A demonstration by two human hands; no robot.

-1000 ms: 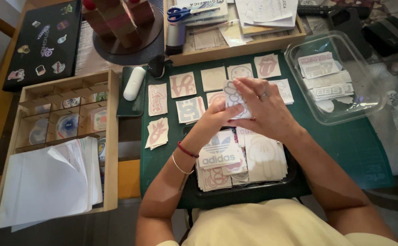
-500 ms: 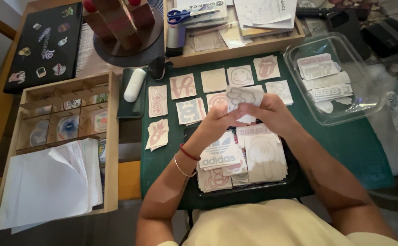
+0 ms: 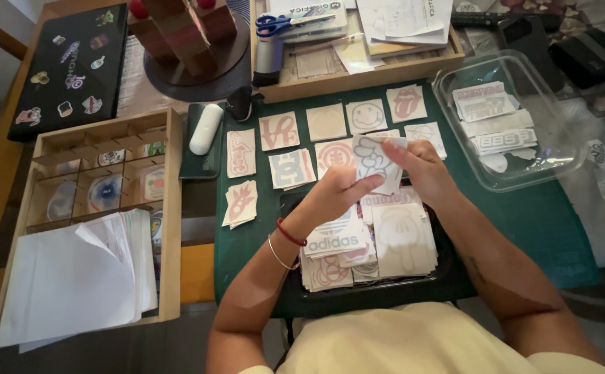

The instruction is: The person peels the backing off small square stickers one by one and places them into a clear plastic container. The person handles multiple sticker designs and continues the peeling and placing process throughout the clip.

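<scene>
A white sticker [image 3: 374, 161] is pinched between the left hand [image 3: 337, 195] and right hand [image 3: 421, 166], held above the black tray [image 3: 358, 299] of stacked stickers [image 3: 368, 246].

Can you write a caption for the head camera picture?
Both hands hold a sticker above a tray of stickers on a green mat.
</scene>
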